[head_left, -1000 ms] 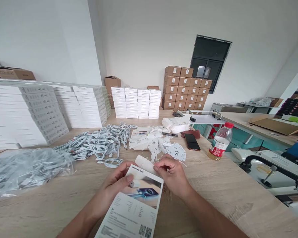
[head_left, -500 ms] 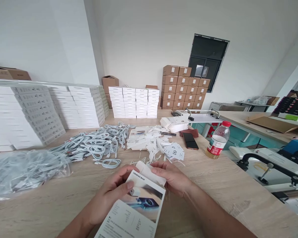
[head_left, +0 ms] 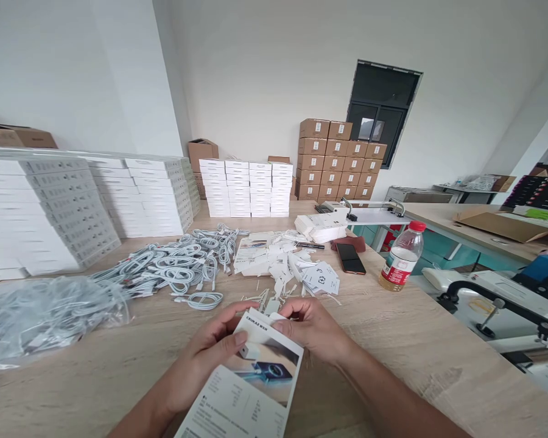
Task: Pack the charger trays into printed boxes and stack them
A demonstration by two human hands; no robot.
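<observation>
A white printed carton (head_left: 246, 383) with a picture of a phone and charger is tilted toward me at the front of the table. My left hand (head_left: 214, 347) grips its left side, thumb flat on the printed face and fingers behind. At the carton's top end, my right hand (head_left: 310, 328) pinches the white end flap, with its thumb over the top edge. The flap is mostly hidden by the carton and the fingers. Beyond the hands lie white paper cards and scraps (head_left: 278, 267). To their left is a heap of coiled white cables (head_left: 182, 261).
Stacks of white boxes (head_left: 251, 188) stand at the back and left. A clear plastic bag (head_left: 50, 310) of cables lies at left. On the right are a phone (head_left: 351, 259), a drink bottle (head_left: 400, 258) and a clamp machine (head_left: 493, 310). Brown cartons (head_left: 333, 161) rise behind.
The end flap that stood up above the carton's top edge is now folded down and inward. My right hand has moved slightly left with it; my left hand keeps its hold.
</observation>
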